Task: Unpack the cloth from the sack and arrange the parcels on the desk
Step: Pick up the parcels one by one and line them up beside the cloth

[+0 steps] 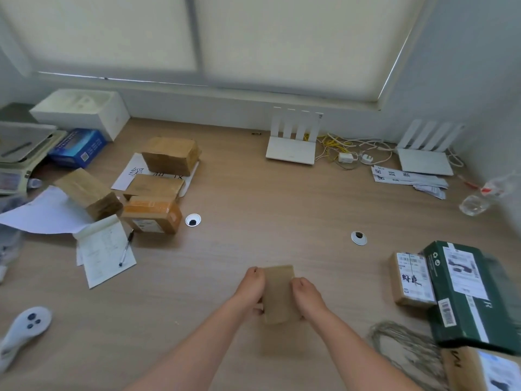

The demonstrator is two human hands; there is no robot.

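I hold a small plain brown cardboard parcel [279, 293] above the wooden desk [253, 193], low in the middle of the view. My left hand [252, 286] grips its left side and my right hand [306, 294] grips its right side. Several taped brown parcels [169, 155] lie grouped at the left on sheets of paper. At the right edge lie a labelled brown parcel [411, 279], a dark green box [468, 294] and another brown parcel [479, 368]. A grey woven sack [406, 351] lies crumpled at the lower right.
Two white routers [293, 142] with tangled cables stand along the back wall. A scale, a blue box [77, 148] and a white box sit at the far left. A notepad with a pen [105, 252], a white handheld device [25, 328] and two cable holes are on the desk.
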